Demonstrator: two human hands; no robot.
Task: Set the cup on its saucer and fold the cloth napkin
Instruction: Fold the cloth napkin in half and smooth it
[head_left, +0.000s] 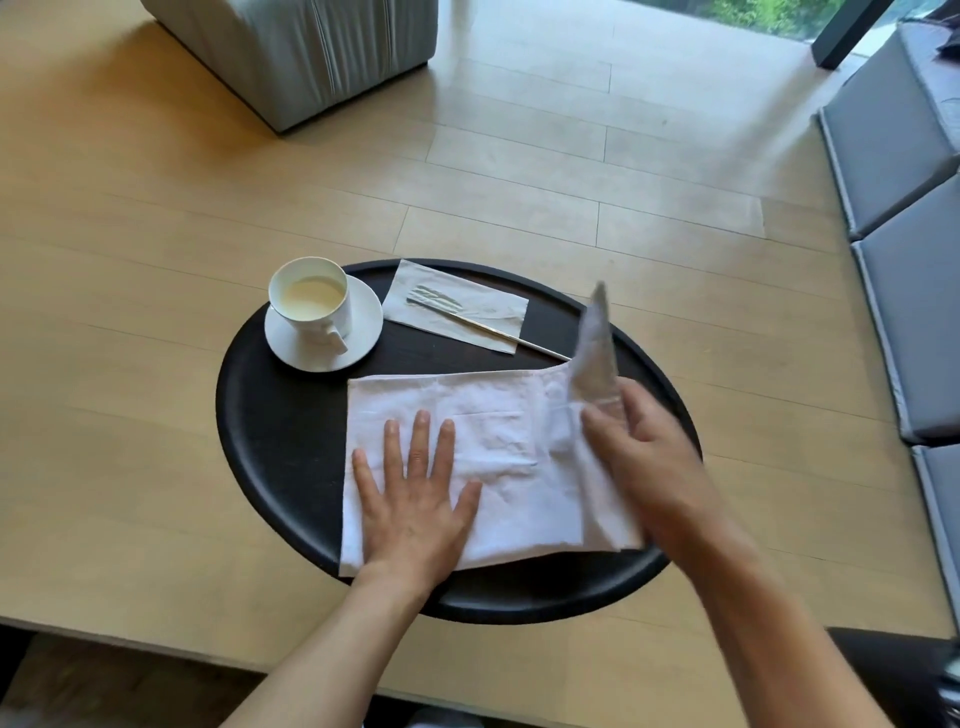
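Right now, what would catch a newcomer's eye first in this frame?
The white cloth napkin on the round black tray, pinned flat by the left hand while the right hand lifts its right edge. Behind it, far left, the cup sits on its saucer.

— What is the white napkin (498, 467) made of?
— Soft, creased cloth, on a dark matt tray (280, 441).
— And the cup (311, 299) and saucer (358, 332)?
— Glossy white ceramic. The fork (467, 317) looks like polished metal, lying on a thin paper napkin (493, 312).

White cup (310, 296) upright on saucer (363, 332); white napkin (498, 467) flat — right corner lifted
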